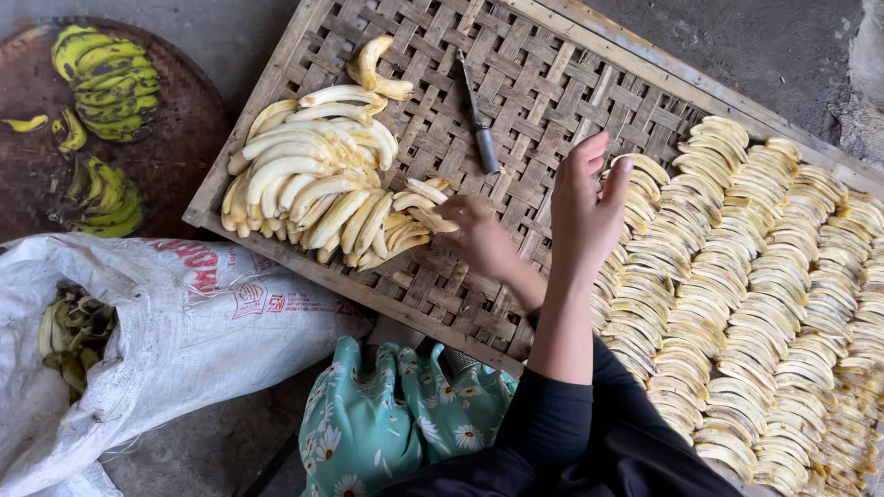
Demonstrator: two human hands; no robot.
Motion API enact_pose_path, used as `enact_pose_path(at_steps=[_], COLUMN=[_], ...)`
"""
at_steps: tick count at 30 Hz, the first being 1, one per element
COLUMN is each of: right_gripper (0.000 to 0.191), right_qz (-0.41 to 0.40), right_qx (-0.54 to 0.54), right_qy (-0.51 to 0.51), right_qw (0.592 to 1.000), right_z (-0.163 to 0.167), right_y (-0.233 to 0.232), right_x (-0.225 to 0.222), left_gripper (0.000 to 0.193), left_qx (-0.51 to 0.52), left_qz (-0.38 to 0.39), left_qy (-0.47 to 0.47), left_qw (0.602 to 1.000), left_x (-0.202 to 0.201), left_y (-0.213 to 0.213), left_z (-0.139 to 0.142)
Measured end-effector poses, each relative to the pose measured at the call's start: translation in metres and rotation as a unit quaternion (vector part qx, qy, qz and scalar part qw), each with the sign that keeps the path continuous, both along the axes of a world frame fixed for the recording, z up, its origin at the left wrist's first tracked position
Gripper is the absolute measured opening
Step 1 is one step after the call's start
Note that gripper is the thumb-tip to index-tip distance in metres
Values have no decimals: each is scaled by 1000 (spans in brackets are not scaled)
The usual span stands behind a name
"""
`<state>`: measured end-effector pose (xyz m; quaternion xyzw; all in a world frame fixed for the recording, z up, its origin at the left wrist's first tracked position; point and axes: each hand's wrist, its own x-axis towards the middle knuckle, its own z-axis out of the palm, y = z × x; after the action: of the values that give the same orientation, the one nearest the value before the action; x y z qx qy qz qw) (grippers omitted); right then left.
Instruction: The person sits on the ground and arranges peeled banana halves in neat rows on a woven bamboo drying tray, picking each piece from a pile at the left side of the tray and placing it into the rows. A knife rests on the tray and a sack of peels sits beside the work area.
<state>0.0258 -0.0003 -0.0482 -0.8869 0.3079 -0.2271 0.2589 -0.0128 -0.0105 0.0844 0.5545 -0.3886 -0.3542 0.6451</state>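
Left hand [474, 235] grips peeled banana [425, 219]; right hand [585, 207] hovers.

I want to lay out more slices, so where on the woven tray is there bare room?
The woven tray is bare along its far middle, between the peeled banana pile and the slice rows, apart from the knife. A smaller bare patch lies by the near rim below the left hand. The right hand side is packed with slices.

sack [184, 340]: white woven, red print, lying open-mouthed low and well left of the hands
sack contents: green-yellow peels [74, 340] showing at its mouth
labels, signs, screens: none
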Motion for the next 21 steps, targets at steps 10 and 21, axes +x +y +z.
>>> enact_pose_path(at_steps=[10, 21], right_gripper=[36, 40], right_qz=[-9, -273], right_qx=[-67, 253], right_qy=[69, -171], right_qw=[995, 912], right_z=[-18, 27], right_y=[32, -56], right_x=[47, -89], left_gripper=[45, 41], left_qx=[19, -1], left_qz=[10, 20], left_qy=[2, 104], left_qw=[1000, 994], left_x=[38, 78], left_y=[5, 15], left_z=[13, 10])
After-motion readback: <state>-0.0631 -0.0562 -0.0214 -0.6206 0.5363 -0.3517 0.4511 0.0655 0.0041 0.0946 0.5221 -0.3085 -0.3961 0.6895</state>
